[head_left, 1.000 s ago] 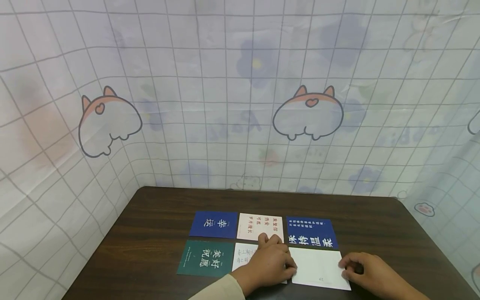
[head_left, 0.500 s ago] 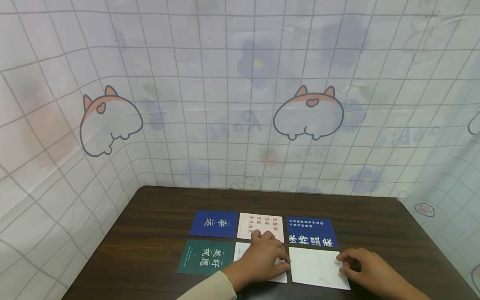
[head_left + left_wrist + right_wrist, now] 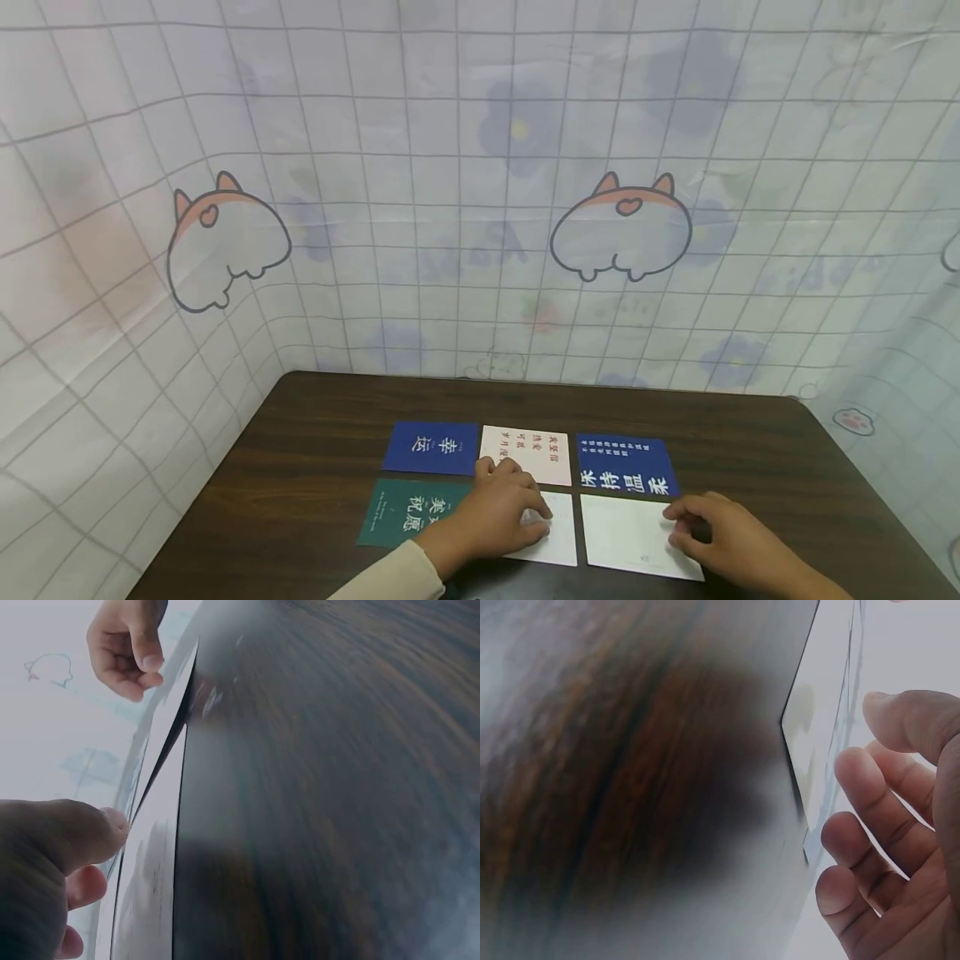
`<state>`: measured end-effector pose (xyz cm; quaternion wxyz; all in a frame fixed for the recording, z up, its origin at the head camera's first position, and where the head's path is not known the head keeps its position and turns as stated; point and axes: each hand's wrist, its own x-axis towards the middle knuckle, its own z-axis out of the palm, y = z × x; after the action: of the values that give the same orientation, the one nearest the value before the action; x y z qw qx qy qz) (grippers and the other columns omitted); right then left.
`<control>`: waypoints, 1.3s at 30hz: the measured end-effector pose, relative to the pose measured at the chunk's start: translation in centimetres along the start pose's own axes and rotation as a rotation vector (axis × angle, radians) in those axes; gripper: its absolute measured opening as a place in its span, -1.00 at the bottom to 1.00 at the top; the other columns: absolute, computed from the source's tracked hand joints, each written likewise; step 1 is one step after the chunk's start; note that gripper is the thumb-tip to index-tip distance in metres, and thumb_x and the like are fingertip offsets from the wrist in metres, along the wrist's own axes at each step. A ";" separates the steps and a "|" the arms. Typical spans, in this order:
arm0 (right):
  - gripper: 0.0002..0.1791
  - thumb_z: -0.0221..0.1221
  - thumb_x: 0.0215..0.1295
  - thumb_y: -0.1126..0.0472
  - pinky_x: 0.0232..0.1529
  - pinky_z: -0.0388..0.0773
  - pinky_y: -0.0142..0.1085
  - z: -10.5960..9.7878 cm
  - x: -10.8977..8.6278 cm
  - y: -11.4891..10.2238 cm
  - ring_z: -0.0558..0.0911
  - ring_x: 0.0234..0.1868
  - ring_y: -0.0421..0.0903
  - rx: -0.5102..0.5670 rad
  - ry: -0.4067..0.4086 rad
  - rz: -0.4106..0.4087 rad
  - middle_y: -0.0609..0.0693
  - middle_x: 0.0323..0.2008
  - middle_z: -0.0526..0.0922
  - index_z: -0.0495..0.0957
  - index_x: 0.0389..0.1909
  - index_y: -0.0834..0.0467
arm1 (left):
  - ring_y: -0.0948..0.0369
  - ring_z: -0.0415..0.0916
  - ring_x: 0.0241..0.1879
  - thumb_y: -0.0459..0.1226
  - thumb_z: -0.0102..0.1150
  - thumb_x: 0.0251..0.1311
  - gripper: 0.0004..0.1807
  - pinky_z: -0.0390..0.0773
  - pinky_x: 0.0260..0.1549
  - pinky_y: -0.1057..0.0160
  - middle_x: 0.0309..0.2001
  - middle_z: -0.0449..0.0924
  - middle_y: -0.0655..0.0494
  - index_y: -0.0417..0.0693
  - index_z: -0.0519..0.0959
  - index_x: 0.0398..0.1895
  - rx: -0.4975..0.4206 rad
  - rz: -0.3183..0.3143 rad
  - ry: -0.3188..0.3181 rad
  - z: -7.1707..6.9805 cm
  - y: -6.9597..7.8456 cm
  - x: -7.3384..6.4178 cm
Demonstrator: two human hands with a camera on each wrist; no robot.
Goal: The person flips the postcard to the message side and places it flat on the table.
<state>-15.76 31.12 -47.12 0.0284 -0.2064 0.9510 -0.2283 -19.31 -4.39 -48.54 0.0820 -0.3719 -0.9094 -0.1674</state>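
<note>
Six-cell rows are not needed to see it: several postcards lie flat in two rows. In the head view, my left hand (image 3: 498, 512) hovers over the white middle front postcard (image 3: 558, 533), partly covering it and the green postcard (image 3: 408, 512) at its left. Its fingers bend loosely, and the left wrist view shows nothing between thumb and fingers. My right hand (image 3: 731, 537) is over the right edge of the nearly blank white postcard (image 3: 630, 533). In the right wrist view its relaxed fingers (image 3: 859, 772) stand apart from the thumb, holding nothing.
Behind lie a blue postcard (image 3: 430, 448), a cream one with red writing (image 3: 551, 462) and another blue one (image 3: 626, 462). All rest on a dark wooden table (image 3: 300, 500). A white grid-patterned curtain (image 3: 420, 250) hangs around its back and sides.
My left hand has moved left, from the gap between the two white front postcards to near the green one. My right hand has shifted slightly left and up. The postcards look unmoved.
</note>
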 end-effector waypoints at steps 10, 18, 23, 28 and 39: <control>-0.79 0.42 0.25 0.02 -0.19 0.53 -0.25 0.5 0.4 -0.6 0.46 -0.25 -0.34 -0.025 0.027 -0.040 -0.46 -0.35 0.49 0.68 -0.13 -0.10 | 0.38 0.27 -0.19 0.00 0.47 0.13 -0.96 0.08 -0.12 0.01 -0.31 0.53 0.56 0.43 0.79 -0.35 -0.001 0.005 -0.039 0.5 -0.3 -0.4; -0.79 0.42 0.26 0.03 -0.26 0.52 -0.29 0.9 0.9 -1.1 0.47 -0.28 -0.35 -0.015 0.045 -0.086 -0.43 -0.33 0.51 0.69 -0.13 -0.08 | 0.37 0.30 -0.16 0.00 0.45 0.15 -0.91 0.10 -0.11 0.01 -0.29 0.55 0.55 0.40 0.80 -0.28 0.001 -0.003 -0.034 0.4 -0.1 -0.4; -0.79 0.43 0.25 0.01 -0.25 0.54 -0.27 1.1 1.5 -1.7 0.48 -0.28 -0.32 -0.022 0.052 -0.097 -0.42 -0.33 0.52 0.70 -0.15 -0.06 | 0.37 0.28 -0.18 -0.03 0.45 0.14 -0.86 0.08 -0.10 -0.01 -0.30 0.56 0.53 0.34 0.80 -0.22 -0.007 -0.002 -0.006 -0.1 -0.3 -0.5; -0.80 0.43 0.24 0.00 -0.21 0.55 -0.26 1.3 2.1 -2.4 0.47 -0.26 -0.32 -0.033 0.060 -0.074 -0.45 -0.34 0.51 0.70 -0.16 -0.09 | 0.37 0.29 -0.18 -0.03 0.47 0.14 -0.87 0.06 -0.11 0.01 -0.27 0.59 0.51 0.31 0.81 -0.24 -0.020 -0.021 0.009 -0.7 -1.0 -0.8; -0.73 0.41 0.26 -0.04 -0.19 0.57 -0.23 1.6 2.7 -3.7 0.50 -0.21 -0.27 -0.034 0.091 -0.098 -0.39 -0.30 0.50 0.70 -0.10 -0.05 | 0.33 0.33 -0.11 -0.01 0.48 0.13 -0.81 0.07 -0.11 -0.01 -0.21 0.61 0.48 0.28 0.80 -0.18 -0.050 -0.076 -0.023 -1.8 -2.8 -2.2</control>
<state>-16.61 26.34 -46.78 -0.0296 -0.2428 0.9437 -0.2226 -19.66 -8.31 -48.13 0.0556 -0.3411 -0.9192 -0.1888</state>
